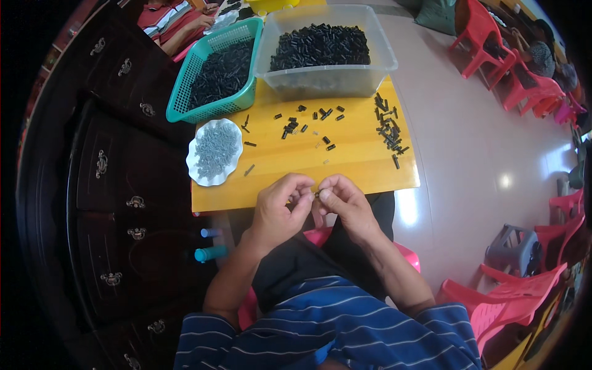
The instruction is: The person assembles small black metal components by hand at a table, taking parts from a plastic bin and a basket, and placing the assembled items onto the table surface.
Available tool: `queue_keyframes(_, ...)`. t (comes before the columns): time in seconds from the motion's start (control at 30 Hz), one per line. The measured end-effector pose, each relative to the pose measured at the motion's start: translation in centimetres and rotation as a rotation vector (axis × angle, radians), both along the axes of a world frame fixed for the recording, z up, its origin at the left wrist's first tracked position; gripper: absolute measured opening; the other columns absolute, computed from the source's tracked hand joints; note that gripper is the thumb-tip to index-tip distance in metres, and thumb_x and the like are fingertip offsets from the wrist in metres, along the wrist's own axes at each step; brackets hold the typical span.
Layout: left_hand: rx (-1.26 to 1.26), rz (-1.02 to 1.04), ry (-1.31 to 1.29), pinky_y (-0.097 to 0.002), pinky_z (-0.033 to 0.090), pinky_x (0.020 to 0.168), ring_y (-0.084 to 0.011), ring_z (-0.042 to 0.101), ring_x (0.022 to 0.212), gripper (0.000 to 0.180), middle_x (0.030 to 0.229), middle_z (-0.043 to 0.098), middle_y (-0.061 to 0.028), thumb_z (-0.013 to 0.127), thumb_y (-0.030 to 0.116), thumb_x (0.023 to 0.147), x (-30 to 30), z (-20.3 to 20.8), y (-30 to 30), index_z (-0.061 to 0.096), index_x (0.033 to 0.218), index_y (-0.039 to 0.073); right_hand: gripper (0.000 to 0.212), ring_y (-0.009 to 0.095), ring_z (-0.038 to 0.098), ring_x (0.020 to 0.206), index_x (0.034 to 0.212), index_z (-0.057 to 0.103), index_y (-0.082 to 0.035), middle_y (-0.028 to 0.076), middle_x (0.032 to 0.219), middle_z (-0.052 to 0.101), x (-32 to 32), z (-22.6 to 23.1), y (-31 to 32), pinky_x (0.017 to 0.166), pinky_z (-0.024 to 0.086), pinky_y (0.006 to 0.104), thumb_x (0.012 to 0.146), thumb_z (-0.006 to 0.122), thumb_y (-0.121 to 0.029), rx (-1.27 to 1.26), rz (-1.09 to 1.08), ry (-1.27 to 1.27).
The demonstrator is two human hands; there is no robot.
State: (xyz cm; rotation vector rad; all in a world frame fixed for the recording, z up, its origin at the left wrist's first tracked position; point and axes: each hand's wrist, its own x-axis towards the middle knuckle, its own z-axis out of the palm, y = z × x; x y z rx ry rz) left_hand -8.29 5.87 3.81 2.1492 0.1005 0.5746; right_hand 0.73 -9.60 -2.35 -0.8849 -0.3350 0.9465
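Observation:
Close together at the table's near edge, my left hand (279, 208) and my right hand (349, 206) meet fingertip to fingertip. Between them is a tiny dark piece (317, 194), pinched by thumb and forefinger of the right hand. The left fingers are closed against its other side; what they hold there is mostly hidden. Beyond the hands, short black tubular pieces (291, 127) lie scattered on the yellow table (280, 169). To the left stands a white scalloped plate (192, 161) heaped with small silvery screw-like parts (216, 148).
A green basket (174, 102) and a clear plastic bin (330, 83), both full of black pieces, occupy the table's far side. More black pieces (388, 129) line its right edge. Dark drawers (117, 203) flank the left; pink chairs (512, 296) stand right. Another person's hand (200, 23) is far left.

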Motion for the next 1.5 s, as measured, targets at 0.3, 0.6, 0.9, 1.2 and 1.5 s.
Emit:
queue_keyframes(0.3,-0.068,-0.032,0.054,-0.0261,0.053,0.067,-0.0130,0.067,0.071,0.021,0.081,0.068,-0.0066,0.068,-0.004,0.085,0.1,0.4,0.3,0.064,0.105,0.000,0.014,0.009,0.061,0.095,0.115,0.059,-0.004,0.001,0.100,0.063,0.1,0.1,0.0,0.083,0.051,0.0251,0.101,0.059,-0.009,0.018,0.023,0.020)
queue_keyframes(0.6,-0.090,-0.056,0.146,-0.0255,0.052,0.068,-0.0118,0.066,0.074,0.023,0.083,0.068,-0.0059,0.068,-0.004,0.085,-0.3,0.7,0.6,0.063,0.107,-0.001,0.014,0.008,0.060,0.089,0.113,0.060,-0.003,0.001,0.097,0.063,0.1,0.1,0.0,0.080,0.051,0.0245,0.100,0.061,-0.007,0.009,0.017,-0.067)
queue_keyframes(0.9,-0.426,-0.328,0.411,-0.0195,0.048,0.068,-0.0054,0.062,0.075,0.025,0.088,0.067,-0.0008,0.073,0.000,0.086,-0.4,0.9,3.1,0.064,0.110,0.000,0.010,0.007,0.062,0.084,0.108,0.063,-0.005,0.002,0.096,0.067,0.3,1.5,-0.5,0.077,0.051,0.0227,0.099,0.064,-0.010,-0.041,0.165,0.013)
queue_keyframes(1.2,-0.260,0.043,0.293,-0.0221,0.050,0.067,-0.0057,0.062,0.072,0.017,0.082,0.066,-0.0005,0.072,0.008,0.090,3.8,-1.6,7.3,0.070,0.104,0.000,0.013,0.007,0.063,0.078,0.106,0.064,-0.007,0.003,0.093,0.069,0.8,1.5,-0.7,0.074,0.052,0.0213,0.097,0.067,-0.015,0.042,0.189,0.199)
queue_keyframes(1.5,0.393,0.229,0.105,-0.0391,0.054,0.072,-0.0288,0.069,0.078,0.021,0.087,0.070,-0.0119,0.073,0.011,0.081,12.8,-5.1,11.9,0.073,0.101,0.004,0.011,0.007,0.064,0.078,0.105,0.063,-0.007,0.003,0.093,0.069,1.0,1.7,-0.9,0.075,0.052,0.0210,0.097,0.065,-0.014,0.006,0.159,0.223)
